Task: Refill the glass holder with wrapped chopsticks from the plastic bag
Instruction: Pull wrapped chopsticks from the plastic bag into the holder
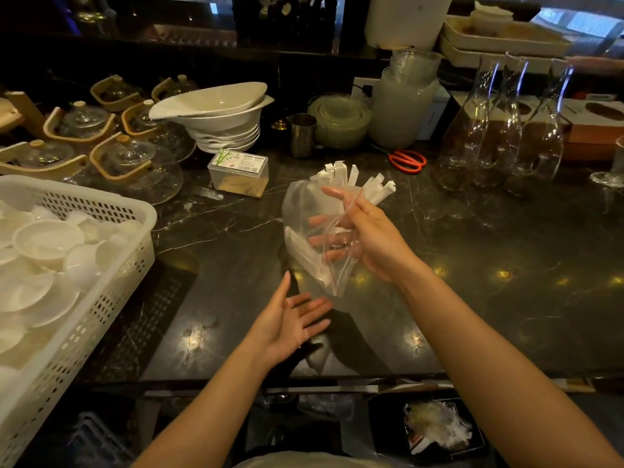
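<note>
My right hand (364, 238) holds a clear plastic bag (304, 211) up above the dark marble counter, fingers closed around its mouth. A few white wrapped chopsticks (304, 255) lie inside the bag. Behind the bag, a fan of wrapped chopsticks (354, 179) stands upright; the glass holder under them is hidden by the bag and my hand. My left hand (293, 322) is open, palm up, just below the bag's lower end and holds nothing.
A white perforated basket (111, 265) of small dishes fills the left. A clear toothpick box (238, 173), stacked white bowls (223, 119), glass teapots (135, 160), a steel jug (303, 135), red scissors (407, 160) and glass carafes (506, 130) ring the back of the counter.
</note>
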{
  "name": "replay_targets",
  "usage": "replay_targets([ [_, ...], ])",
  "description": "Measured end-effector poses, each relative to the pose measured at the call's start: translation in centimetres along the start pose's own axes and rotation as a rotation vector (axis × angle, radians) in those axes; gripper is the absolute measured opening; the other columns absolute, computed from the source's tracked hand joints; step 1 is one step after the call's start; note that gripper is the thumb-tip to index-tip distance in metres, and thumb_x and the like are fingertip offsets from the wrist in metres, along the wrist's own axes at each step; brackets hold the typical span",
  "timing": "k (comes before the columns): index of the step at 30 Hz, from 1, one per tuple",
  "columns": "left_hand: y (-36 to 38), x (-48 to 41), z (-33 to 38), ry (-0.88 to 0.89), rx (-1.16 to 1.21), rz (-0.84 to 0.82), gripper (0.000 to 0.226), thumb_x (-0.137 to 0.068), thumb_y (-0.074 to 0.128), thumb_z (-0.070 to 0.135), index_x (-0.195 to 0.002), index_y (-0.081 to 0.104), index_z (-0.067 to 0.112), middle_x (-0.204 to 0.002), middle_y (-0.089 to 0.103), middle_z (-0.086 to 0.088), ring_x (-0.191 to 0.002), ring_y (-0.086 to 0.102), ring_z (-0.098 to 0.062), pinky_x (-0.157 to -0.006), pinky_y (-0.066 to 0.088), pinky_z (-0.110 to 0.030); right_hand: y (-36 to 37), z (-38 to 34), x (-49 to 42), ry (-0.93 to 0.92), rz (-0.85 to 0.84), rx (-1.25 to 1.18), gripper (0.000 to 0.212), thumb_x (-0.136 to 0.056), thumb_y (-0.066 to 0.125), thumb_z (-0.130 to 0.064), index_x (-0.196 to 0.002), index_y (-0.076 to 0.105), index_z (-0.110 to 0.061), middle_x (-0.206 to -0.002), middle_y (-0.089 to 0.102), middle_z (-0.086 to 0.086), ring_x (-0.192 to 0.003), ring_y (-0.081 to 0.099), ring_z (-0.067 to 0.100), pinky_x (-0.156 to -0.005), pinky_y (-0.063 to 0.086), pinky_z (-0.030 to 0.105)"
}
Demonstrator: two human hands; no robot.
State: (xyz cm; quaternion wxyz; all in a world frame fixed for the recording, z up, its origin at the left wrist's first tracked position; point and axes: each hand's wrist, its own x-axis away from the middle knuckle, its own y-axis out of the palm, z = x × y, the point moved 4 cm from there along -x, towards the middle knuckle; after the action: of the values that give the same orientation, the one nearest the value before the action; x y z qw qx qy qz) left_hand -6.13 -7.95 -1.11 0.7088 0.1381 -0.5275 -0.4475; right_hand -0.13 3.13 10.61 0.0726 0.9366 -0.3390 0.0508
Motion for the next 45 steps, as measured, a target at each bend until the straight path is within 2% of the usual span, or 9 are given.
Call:
replay_targets([
  [5,2.6,-0.7,2.9,0.151,0.192,-0.219,0.045,-0.092,0.035,0.040,-0.119,0.052,0.009,-0.087,0.075,-0.011,-0.079,0.073,-0.019,-0.074,0.058,-0.034,0.1,-0.2,0.1,-0.054,0.003,-0.049,0.026,-0.096,0.029,-0.032,-0.103,0.054,-0.041,-0.100,0.066,0.006,-0.082,0.068,0.020,-0.067,0.057,0.033],
  [10,2.4,-0.7,6.5,0.345,0.175,-0.196,0.022,-0.093,0.036,0.016,-0.106,0.054,0.011,-0.079,0.075,-0.008,-0.075,0.073,-0.017,-0.067,0.061,-0.032,-1.7,0.1,0.1,-0.080,0.053,0.027,0.028,-0.097,0.035,-0.022,-0.104,0.055,-0.040,-0.096,0.070,0.000,-0.086,0.069,0.017,-0.079,0.058,0.038],
  [12,2.5,-0.3,8.0,0.416,0.105,-0.176,0.020,-0.093,0.036,0.012,-0.104,0.053,0.013,-0.076,0.075,-0.005,-0.072,0.073,-0.015,-0.060,0.060,-0.028,-2.6,0.0,0.3,-0.082,0.060,0.054,0.031,-0.093,0.043,-0.009,-0.106,0.056,-0.035,-0.087,0.074,-0.003,-0.083,0.071,0.011,-0.074,0.059,0.030],
  [15,3.2,0.2,10.2,0.494,-0.090,-0.122,0.018,-0.092,0.040,0.006,-0.098,0.054,0.016,-0.087,0.065,-0.005,-0.070,0.071,-0.010,-0.058,0.059,-0.023,-3.7,-0.5,0.7,-0.090,0.004,0.083,0.047,-0.075,0.061,0.005,-0.106,0.056,-0.029,-0.095,0.071,-0.001,-0.084,0.070,0.010,-0.071,0.059,0.023],
  [18,4.5,0.7,11.9,0.541,-0.288,-0.122,0.020,-0.089,0.043,0.000,-0.097,0.052,0.016,-0.091,0.061,-0.004,-0.069,0.070,-0.009,-0.057,0.058,-0.021,-4.4,-1.1,0.7,-0.003,-0.126,-0.058,0.057,-0.059,0.052,0.000,-0.110,0.056,-0.025,-0.097,0.072,0.000,-0.089,0.069,0.015,-0.072,0.058,0.027],
  [25,8.9,-0.2,15.4,0.547,-0.559,-0.127,0.029,-0.087,0.048,-0.001,-0.112,0.044,0.012,-0.097,0.058,-0.002,-0.088,0.060,-0.016,-0.078,0.053,-0.034,-5.8,-2.8,-2.0,0.061,0.034,0.124,0.036,-0.082,0.061,-0.009,-0.115,0.054,-0.022,-0.111,0.063,0.007,-0.085,0.069,0.017,-0.062,0.060,0.024],
  [28,11.1,-1.2,16.8,0.583,-0.634,-0.136,0.039,-0.086,0.050,-0.002,-0.123,0.043,0.007,-0.099,0.059,-0.001,-0.087,0.060,-0.014,-0.072,0.054,-0.029,-6.3,-3.7,-3.4,0.062,0.132,0.277,0.040,-0.080,0.065,-0.013,-0.116,0.053,-0.024,-0.120,0.059,0.014,-0.104,0.063,0.034,-0.063,0.058,0.027],
  [32,13.2,-3.0,18.2,0.610,-0.772,-0.122,0.048,-0.084,0.055,0.000,-0.129,0.040,0.005,-0.117,0.057,-0.010,-0.089,0.060,-0.017,-0.069,0.054,-0.030,-6.6,-4.9,-4.8,0.034,0.225,0.347,0.040,-0.080,0.066,-0.014,-0.117,0.054,-0.024,-0.126,0.055,0.006,-0.100,0.064,0.020,-0.064,0.060,0.027],
  [45,15.5,-6.8,18.5,0.689,-1.013,-0.083,0.056,-0.084,0.057,0.005,-0.134,0.034,0.014,-0.128,0.051,-0.012,-0.106,0.052,-0.020,-0.080,0.049,-0.034,-9.6,-2.9,-7.2,0.004,0.239,0.398,0.045,-0.083,0.061,-0.009,-0.125,0.051,-0.022,-0.091,0.064,-0.007,-0.078,0.064,0.003,-0.063,0.057,0.022],
])
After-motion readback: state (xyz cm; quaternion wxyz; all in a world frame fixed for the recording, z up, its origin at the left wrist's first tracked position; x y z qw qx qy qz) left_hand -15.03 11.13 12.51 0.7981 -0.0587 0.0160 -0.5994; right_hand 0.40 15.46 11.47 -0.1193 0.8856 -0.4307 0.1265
